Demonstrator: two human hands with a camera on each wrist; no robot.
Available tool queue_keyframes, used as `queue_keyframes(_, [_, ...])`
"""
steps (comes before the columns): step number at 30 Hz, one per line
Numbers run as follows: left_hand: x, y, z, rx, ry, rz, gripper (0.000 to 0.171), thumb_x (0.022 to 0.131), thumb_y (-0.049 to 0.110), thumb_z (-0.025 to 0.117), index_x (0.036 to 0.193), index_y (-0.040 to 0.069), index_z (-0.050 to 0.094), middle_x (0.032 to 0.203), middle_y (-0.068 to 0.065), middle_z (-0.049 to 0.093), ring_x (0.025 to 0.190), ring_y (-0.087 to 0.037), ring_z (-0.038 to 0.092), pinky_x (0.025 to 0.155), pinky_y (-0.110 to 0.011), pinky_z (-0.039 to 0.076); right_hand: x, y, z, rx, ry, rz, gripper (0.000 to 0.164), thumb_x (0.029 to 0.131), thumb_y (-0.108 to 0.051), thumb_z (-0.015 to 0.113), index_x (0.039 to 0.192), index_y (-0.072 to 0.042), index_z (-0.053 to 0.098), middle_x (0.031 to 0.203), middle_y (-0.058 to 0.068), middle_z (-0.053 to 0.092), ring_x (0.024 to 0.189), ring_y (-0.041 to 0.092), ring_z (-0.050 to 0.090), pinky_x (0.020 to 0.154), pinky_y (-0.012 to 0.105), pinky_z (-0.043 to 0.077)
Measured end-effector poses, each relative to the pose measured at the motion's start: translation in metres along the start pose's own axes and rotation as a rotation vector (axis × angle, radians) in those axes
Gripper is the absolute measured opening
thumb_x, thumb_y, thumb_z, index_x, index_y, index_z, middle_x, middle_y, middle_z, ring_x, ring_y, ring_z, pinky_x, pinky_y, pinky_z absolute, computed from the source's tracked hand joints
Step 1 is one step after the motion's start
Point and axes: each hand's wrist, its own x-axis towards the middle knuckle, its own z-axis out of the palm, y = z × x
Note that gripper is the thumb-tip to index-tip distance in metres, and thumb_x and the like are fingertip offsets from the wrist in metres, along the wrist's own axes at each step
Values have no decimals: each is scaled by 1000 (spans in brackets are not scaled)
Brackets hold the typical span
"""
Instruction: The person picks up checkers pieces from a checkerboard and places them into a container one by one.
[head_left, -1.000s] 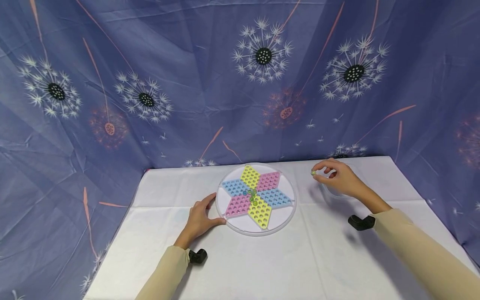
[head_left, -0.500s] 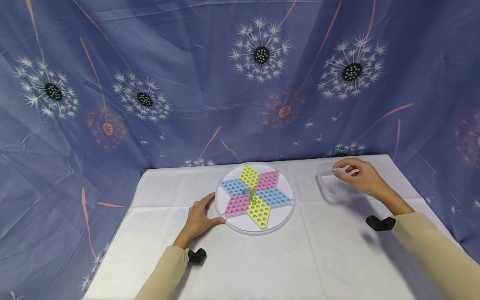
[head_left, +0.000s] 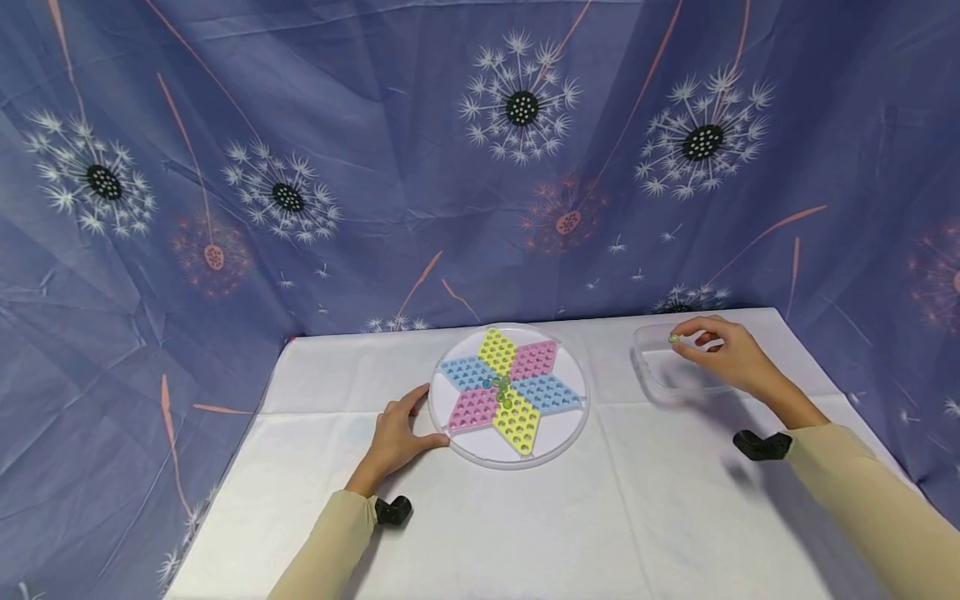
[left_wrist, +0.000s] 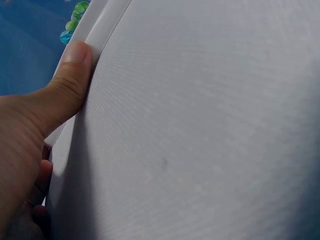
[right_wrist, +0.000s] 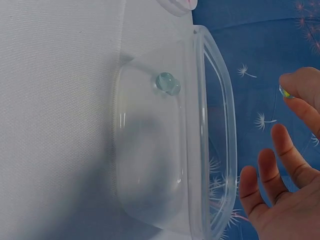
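On the white tabletop [head_left: 525, 525], the left hand [head_left: 393, 437] spreads against the edge of a round star board [head_left: 562, 429]. Farther off, the right hand [head_left: 723, 354] — blocking part of a clear tray [head_left: 641, 367] with pale glassy marbles [right_wrist: 166, 83] — pinches a shiny green-yellow marble [right_wrist: 285, 92], partly covered. Behind hangs a dandelion-print curtain [head_left: 405, 200].

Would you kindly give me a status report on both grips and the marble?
Left grip: touching board's rim. Right grip: pinching green marble above clear box. Nothing visibly in the way.
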Motion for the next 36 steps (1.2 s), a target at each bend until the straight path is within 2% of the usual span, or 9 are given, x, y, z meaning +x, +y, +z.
queue_keyframes(6, [1,-1,1,-3,-2,6,104,68,43,96,155,13,47,100,-2,54,89,-20,41,85,-41,30,0,2,4,25,-38,12,35,98,-38,71,123,-13,72,131,8,58,105,25,53,77,33,47])
queue_keyframes(15, [1,-1,0,0,0,9,104,68,41,96,155,13,47,100,-2,54,88,-20,42,84,-41,30,12,12,16,16,-106,58,38,99,-41,69,122,-11,70,130,15,58,106,33,54,80,43,47])
queue_keyframes(26, [2,-2,2,7,17,31,104,67,42,96,154,12,48,99,-3,54,87,-20,42,84,-41,31,21,14,25,-78,-174,54,25,98,-29,72,116,-12,73,121,18,62,96,31,56,77,41,46])
queue_keyframes(36, [3,-2,1,8,7,24,104,68,41,96,154,12,48,100,-3,54,87,-20,41,84,-42,31,22,14,26,-81,-191,64,27,98,-31,71,117,-12,74,123,19,60,97,31,56,76,41,46])
